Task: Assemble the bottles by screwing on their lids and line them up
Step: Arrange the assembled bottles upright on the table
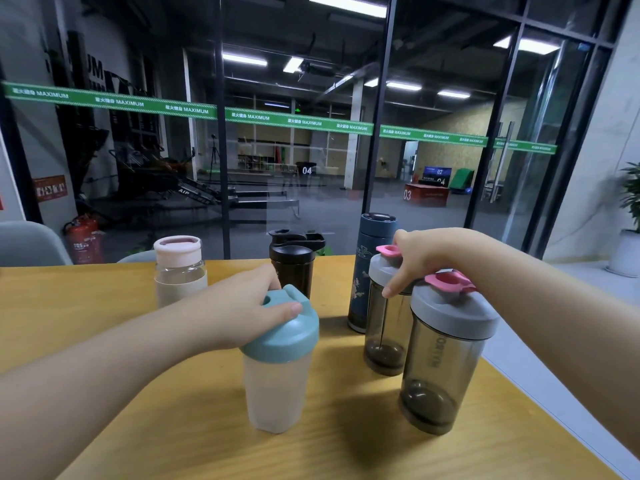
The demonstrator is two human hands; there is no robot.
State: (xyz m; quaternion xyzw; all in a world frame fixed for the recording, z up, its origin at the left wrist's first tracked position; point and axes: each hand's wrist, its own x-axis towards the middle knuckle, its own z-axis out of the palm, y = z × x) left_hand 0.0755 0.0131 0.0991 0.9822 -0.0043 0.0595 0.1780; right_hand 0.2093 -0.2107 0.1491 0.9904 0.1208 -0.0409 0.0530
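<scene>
- Left hand [239, 306] grips the teal lid [284, 332] of the frosted bottle [277, 393].
- Right hand [420, 258] grips the grey lid [382, 271] of the rear smoked bottle [382, 327].
- All bottles stand upright on the table [346, 455].

A yellow wooden worktop [104, 317] is being backed by a glass wall [304, 150] crossed by a green banner strip [298, 121]. A red fire extinguisher [83, 242] and a potted plant [628, 216] are being seen at the sides.

Matt teal plastic lid [281, 327], frosted bottle [275, 393], wood-grain table [346, 445].
</scene>
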